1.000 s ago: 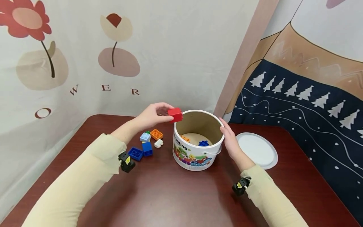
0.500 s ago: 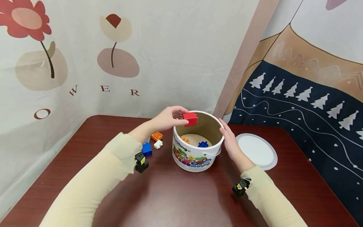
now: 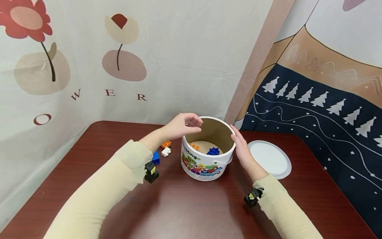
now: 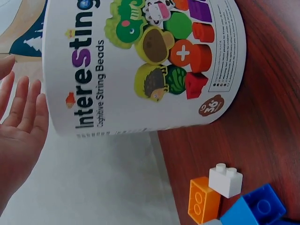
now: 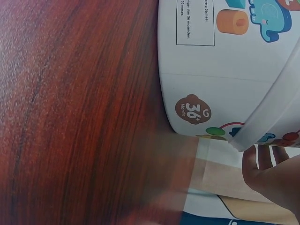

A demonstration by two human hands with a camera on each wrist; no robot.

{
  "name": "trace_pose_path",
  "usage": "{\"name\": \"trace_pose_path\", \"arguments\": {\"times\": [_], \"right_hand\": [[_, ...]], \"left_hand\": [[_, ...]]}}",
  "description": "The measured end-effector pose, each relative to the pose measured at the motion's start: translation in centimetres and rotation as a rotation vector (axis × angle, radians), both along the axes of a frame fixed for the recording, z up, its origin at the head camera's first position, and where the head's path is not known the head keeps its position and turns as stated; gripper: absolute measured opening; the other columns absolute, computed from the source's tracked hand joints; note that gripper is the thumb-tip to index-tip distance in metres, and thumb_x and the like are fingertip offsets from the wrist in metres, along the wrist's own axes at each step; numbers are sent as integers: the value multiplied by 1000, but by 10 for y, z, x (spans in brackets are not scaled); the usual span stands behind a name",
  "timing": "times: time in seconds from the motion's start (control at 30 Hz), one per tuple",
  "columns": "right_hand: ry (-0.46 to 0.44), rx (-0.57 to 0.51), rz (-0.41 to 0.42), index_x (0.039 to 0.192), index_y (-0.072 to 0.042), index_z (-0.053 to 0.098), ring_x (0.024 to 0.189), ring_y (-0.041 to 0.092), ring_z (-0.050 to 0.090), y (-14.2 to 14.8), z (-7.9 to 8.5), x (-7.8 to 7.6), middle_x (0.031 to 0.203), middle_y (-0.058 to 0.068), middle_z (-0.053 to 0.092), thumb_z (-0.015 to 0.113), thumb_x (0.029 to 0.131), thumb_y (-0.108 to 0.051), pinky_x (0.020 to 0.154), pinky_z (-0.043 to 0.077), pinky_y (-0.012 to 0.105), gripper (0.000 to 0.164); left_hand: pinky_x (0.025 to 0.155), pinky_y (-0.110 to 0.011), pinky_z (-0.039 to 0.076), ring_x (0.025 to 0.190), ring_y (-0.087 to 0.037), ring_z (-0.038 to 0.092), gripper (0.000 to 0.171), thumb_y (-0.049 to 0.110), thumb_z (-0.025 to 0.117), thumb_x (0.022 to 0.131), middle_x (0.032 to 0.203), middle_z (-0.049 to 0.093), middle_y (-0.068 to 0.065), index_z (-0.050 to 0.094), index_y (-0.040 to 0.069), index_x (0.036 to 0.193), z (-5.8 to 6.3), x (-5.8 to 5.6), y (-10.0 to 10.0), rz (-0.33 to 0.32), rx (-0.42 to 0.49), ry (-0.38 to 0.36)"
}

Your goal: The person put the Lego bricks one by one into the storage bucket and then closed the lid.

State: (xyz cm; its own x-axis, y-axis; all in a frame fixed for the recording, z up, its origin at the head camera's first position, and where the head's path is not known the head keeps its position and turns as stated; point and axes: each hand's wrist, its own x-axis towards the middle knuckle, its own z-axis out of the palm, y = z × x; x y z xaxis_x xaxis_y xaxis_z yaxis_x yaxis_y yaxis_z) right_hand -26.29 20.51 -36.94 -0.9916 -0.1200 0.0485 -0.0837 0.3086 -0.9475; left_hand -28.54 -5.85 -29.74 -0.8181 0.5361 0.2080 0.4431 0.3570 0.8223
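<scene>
My left hand point(image 3: 185, 126), its fingers apart with nothing between them, is over the left rim of a white printed bucket point(image 3: 195, 166). In the left wrist view this left hand point(image 4: 21, 129) shows loosely extended fingers beside the bucket's rim. At the bucket's right side, my right hand point(image 3: 243, 149) holds the rim, thumb on top and fingers along the outside wall. The right wrist view shows the fingers of the right hand point(image 5: 269, 173) against the wall behind the bucket's handle point(image 5: 269, 101). Inside the bucket lie blue bricks point(image 3: 213, 151) and an orange brick point(image 3: 194, 146).
Left of the bucket are a white brick point(image 3: 166, 151), an orange brick point(image 3: 165, 144) and a blue brick point(image 3: 156, 157), partly hidden by the left arm. A white lid point(image 3: 270, 159) lies on the dark red table point(image 3: 191, 205) at the right. Printed cloths hang behind.
My left hand has moved right to over the bucket and let go of the red brick, which is out of sight. The blue bricks inside have shifted slightly. My right hand stays on the rim.
</scene>
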Motion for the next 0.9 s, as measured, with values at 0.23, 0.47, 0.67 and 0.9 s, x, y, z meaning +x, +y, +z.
{"name": "trace_pose_path", "arguments": {"times": [0.23, 0.47, 0.67, 0.9], "right_hand": [[-6, -4, -4, 150, -20, 20, 142, 31, 18, 0, 0, 0, 157, 8, 18, 26, 102, -28, 113, 16, 58, 50], [-17, 2, -8, 150, -21, 19, 142, 31, 18, 1, -1, -1, 157, 8, 17, 26, 102, -28, 113, 16, 59, 50], [-16, -4, -14, 150, -21, 20, 143, 31, 18, 0, -1, 0, 157, 7, 18, 26, 102, -28, 113, 16, 58, 50], [-17, -16, -15, 150, -21, 20, 143, 30, 17, -3, 0, 0, 157, 7, 16, 26, 102, -28, 114, 15, 58, 50]], "left_hand": [[94, -42, 48, 104, -27, 60, 30, 14, 65, 87, 113, 63, -19, 60, 2, 114, -2, 2, -29, 92, 26, -10], [92, -42, 48, 106, -25, 58, 33, 20, 65, 88, 116, 62, -13, 59, 7, 117, -18, 7, -73, 194, -6, -45], [84, -33, 50, 101, -22, 59, 33, 22, 64, 88, 115, 63, -14, 59, 7, 118, -41, 13, -107, 229, -62, -56], [82, -24, 51, 103, -24, 59, 35, 17, 63, 89, 117, 61, -21, 57, 1, 120, -68, 26, -141, 253, -73, -107]]}}
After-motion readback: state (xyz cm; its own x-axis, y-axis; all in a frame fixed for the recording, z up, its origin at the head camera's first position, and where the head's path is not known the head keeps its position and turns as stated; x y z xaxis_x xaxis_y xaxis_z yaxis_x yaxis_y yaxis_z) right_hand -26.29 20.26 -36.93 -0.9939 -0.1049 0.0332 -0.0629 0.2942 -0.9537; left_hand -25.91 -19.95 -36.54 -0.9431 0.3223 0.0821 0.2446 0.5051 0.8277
